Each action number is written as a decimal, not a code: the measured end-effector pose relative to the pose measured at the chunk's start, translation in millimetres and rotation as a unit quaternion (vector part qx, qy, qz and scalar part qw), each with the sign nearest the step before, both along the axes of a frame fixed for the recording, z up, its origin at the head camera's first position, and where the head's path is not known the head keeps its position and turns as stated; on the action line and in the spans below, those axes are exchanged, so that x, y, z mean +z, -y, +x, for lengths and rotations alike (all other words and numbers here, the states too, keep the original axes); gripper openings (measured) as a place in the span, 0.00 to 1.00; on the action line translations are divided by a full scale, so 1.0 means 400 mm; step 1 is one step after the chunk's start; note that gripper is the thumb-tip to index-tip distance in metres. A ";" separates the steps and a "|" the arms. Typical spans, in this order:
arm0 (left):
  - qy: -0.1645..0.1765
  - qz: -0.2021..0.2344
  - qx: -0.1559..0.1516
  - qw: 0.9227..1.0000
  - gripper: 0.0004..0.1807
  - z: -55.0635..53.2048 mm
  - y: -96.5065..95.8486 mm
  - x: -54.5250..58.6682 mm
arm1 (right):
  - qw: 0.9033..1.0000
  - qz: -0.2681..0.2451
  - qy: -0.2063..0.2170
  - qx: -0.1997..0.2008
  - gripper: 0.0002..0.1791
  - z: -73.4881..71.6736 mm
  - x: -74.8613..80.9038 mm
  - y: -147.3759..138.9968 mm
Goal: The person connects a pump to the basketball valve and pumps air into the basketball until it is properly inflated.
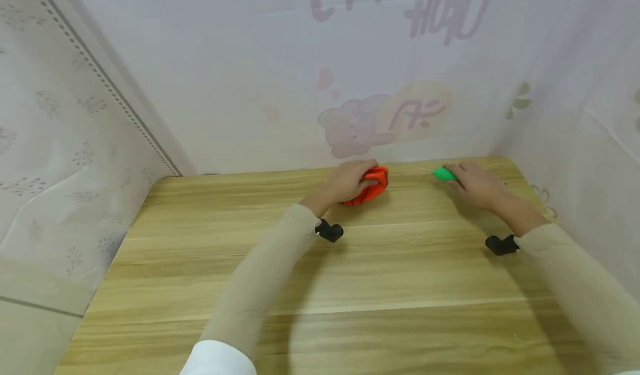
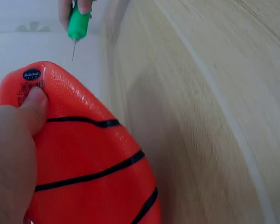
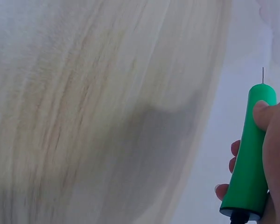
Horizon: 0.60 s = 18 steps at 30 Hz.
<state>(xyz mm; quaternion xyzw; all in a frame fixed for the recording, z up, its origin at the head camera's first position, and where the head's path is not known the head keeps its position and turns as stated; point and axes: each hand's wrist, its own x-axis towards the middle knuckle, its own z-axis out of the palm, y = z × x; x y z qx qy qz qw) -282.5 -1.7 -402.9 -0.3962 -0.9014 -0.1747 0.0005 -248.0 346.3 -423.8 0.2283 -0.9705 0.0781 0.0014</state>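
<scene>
My left hand (image 1: 345,183) grips an orange basketball (image 1: 376,183) with black lines near the table's back edge. The ball looks partly flattened, not fully round. In the left wrist view, the thumb (image 2: 35,109) presses beside a dark oval label and barcode on the ball (image 2: 93,154). To the right, my right hand (image 1: 477,186) holds a green hand pump (image 1: 443,174), its thin needle (image 1: 425,169) pointing left toward the ball. A gap separates needle and ball. The right wrist view shows thumb and fingers wrapped around the pump's green body (image 3: 252,149).
Both hands are over a wood-grain table (image 1: 200,253). A pale wall covering (image 1: 250,86) printed with a bear and lettering rises behind its back edge; more patterned covering stands left and right. A black wrist mount (image 1: 330,231) is attached near each sleeve cuff.
</scene>
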 end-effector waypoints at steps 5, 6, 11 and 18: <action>0.011 0.006 0.024 1.000 0.13 0.007 0.043 0.014 | 0.999 0.002 -0.031 0.017 0.28 0.041 0.033 0.017; 0.009 0.002 0.032 0.999 0.13 0.009 0.051 0.017 | 0.999 0.002 -0.035 0.022 0.28 0.051 0.040 0.021; -0.003 -0.022 0.074 0.997 0.16 0.027 0.082 0.041 | 0.999 -0.008 -0.041 0.027 0.26 0.092 0.068 0.045; -0.017 -0.009 0.063 0.998 0.17 0.070 0.102 0.068 | 0.997 -0.005 -0.067 0.034 0.24 0.144 0.096 0.090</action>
